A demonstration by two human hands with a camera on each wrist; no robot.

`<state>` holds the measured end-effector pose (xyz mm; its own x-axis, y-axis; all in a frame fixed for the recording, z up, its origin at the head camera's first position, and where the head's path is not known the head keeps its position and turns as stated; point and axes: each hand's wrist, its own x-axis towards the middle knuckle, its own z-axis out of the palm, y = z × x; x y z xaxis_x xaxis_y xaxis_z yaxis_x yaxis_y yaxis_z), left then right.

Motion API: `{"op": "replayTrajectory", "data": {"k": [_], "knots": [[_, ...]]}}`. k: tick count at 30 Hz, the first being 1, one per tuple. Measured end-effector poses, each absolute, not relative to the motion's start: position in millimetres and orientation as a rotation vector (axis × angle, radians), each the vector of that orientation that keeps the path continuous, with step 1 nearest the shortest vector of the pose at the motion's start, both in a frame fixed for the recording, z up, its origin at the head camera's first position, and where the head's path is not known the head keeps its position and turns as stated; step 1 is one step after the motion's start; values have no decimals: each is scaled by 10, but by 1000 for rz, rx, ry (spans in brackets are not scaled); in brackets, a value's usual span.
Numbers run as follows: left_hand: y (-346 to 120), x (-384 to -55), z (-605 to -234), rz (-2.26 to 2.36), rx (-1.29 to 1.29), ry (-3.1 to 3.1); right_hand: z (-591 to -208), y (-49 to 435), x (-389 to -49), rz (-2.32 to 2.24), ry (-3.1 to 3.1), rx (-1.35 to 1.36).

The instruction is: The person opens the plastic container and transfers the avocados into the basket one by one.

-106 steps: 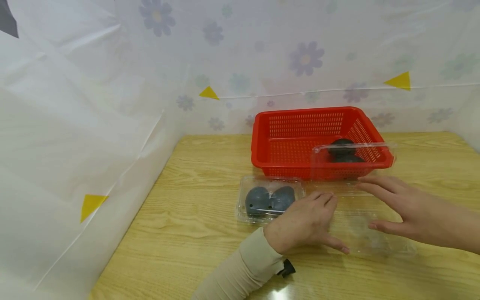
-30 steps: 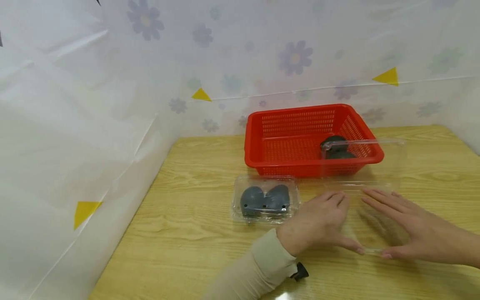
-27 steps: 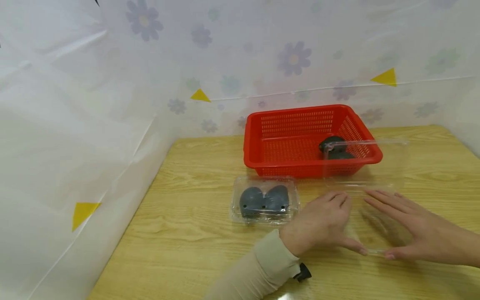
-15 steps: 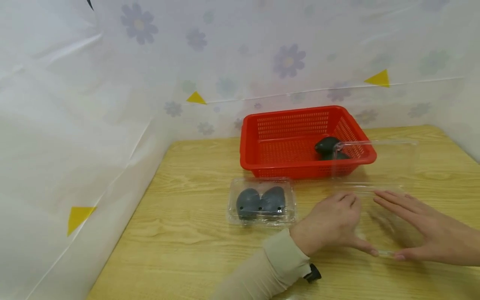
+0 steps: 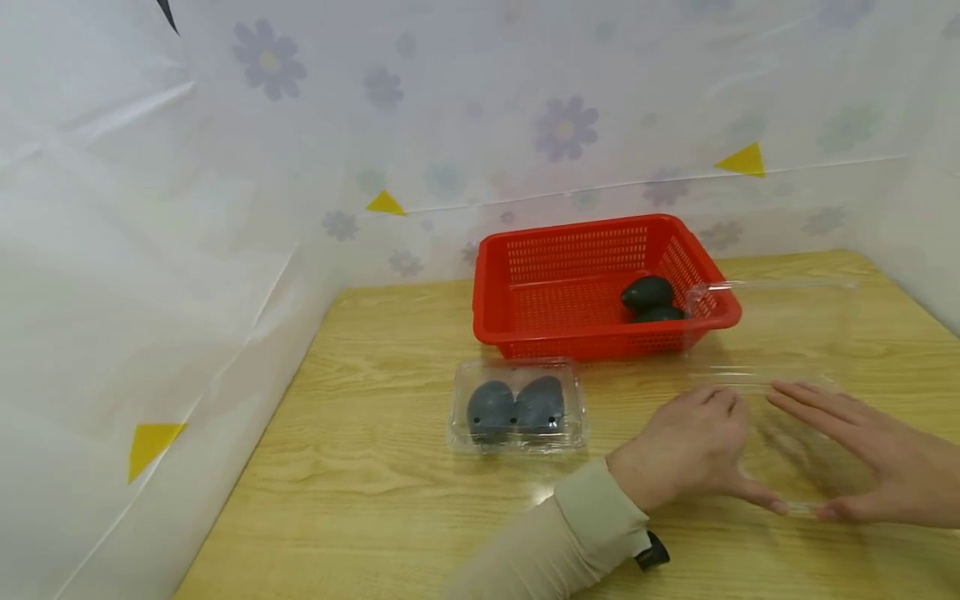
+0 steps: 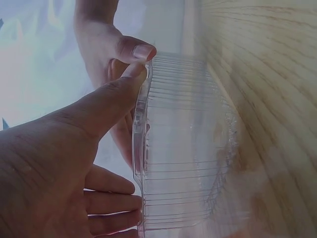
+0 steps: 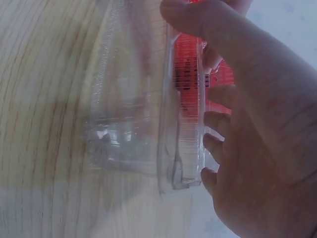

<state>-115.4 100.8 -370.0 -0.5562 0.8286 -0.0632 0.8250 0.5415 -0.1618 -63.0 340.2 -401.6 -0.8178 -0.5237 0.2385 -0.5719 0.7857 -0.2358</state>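
An uncovered clear plastic clamshell box [image 6: 183, 144] sits at the right of the table between both hands, its raised lid [image 5: 780, 325] standing toward the back. My left hand [image 5: 686, 446] holds its rim from the left, thumb on the near edge, fingers at the hinge side. From the right, my right hand [image 5: 866, 454] spans the same rim, its thumb tip close to the left thumb. No fruit shows inside this box. Farther left, a closed clamshell box [image 5: 517, 448] contains two dark avocados [image 5: 542, 404]. More avocados [image 5: 647, 293] lie in the red basket.
The red plastic basket [image 5: 600, 343] stands at the back of the wooden table [image 5: 360, 467], partly seen through the raised lid. White flowered sheeting [image 5: 465, 108] hangs behind, and plain white sheeting [image 5: 150, 275] borders the left. A black strap piece [image 5: 651, 552] shows by the left cuff.
Since 3.5 s ago, both hands have taken hold of the uncovered box's rim. Over the last second they and the box have moved right, away from the closed box. The view has shifted slightly.
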Motion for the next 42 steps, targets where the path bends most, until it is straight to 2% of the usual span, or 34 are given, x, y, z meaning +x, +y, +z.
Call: {"op": "replayTrajectory", "data": {"k": [20, 36, 42], "knots": [[1381, -1106, -3709, 240, -1499, -2543, -4180, 3851, -672, 494, -2717, 854], [1704, -1086, -3726, 313, -1453, -2639, -4120, 4006, -760, 497, -2538, 1081], [1761, -1088, -3709, 329, -1475, -2623, -4151, 4079, -771, 461, -2555, 1065]]}}
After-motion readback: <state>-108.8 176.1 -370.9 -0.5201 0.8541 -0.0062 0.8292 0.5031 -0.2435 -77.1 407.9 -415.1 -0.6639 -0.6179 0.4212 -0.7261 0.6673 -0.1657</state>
